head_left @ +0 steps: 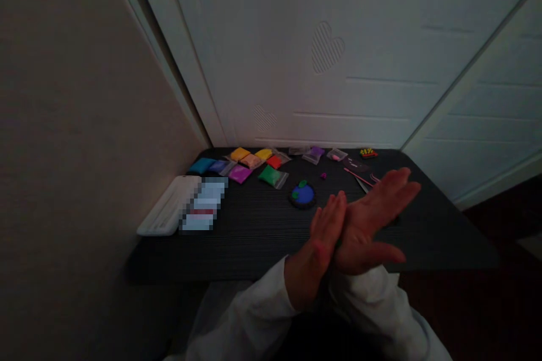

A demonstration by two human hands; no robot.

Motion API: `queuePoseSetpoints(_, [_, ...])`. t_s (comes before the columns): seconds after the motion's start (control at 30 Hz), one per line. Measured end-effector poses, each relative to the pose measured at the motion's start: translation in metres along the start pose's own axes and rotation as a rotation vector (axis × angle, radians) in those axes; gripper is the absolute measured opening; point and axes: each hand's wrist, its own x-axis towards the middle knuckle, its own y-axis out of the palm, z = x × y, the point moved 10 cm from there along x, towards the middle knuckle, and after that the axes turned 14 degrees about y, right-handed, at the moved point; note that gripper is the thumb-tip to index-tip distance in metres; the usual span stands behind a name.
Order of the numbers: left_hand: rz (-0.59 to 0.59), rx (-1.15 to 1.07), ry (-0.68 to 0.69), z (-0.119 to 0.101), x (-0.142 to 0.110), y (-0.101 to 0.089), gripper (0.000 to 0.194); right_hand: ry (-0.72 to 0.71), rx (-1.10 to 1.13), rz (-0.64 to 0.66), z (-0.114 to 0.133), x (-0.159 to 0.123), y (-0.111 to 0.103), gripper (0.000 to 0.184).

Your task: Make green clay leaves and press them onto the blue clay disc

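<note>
My left hand (319, 245) and my right hand (372, 220) meet over the front of the dark table, palm against palm. Both have their fingers stretched out, and the right thumb sticks out to the side. Whatever may lie between the palms is hidden. Just beyond my left fingertips sits a round blue clay disc (303, 194) with a dark, bumpy rim and green leaf-like pieces on it. A tiny magenta clay piece (323, 175) lies behind it. Past my right hand are a pink tool (358, 176) and a pointed metal blade (361, 184), partly covered.
Along the table's back lie bags of coloured clay, among them a green bag (271, 175), a magenta bag (240, 173) and a blue bag (201, 165). A white case (169, 208) and a blurred-out panel (205, 206) are at left. A small red-and-yellow item (368, 153) sits back right.
</note>
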Motion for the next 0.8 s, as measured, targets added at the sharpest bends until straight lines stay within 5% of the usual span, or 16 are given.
queuePoseSetpoints(0.13, [-0.035, 0.051, -0.046, 0.002, 0.0, -0.008, 0.068, 0.144, -0.046, 0.088, -0.001, -0.017, 0.018, 0.07])
queuePoseSetpoints(0.37, [0.055, 0.201, -0.05, -0.006, 0.004, -0.006, 0.078, 0.032, -0.006, -0.025, 0.019, -0.003, 0.002, 0.073])
queuePoseSetpoints(0.63, [-0.045, 0.02, -0.081, -0.014, -0.004, -0.008, 0.072, 0.171, -0.119, 0.091, 0.003, -0.02, 0.012, 0.067])
queuePoseSetpoints(0.8, [-0.026, 0.086, -0.059, -0.009, -0.002, -0.011, 0.07, 0.095, -0.168, 0.089, 0.017, -0.023, 0.014, 0.067])
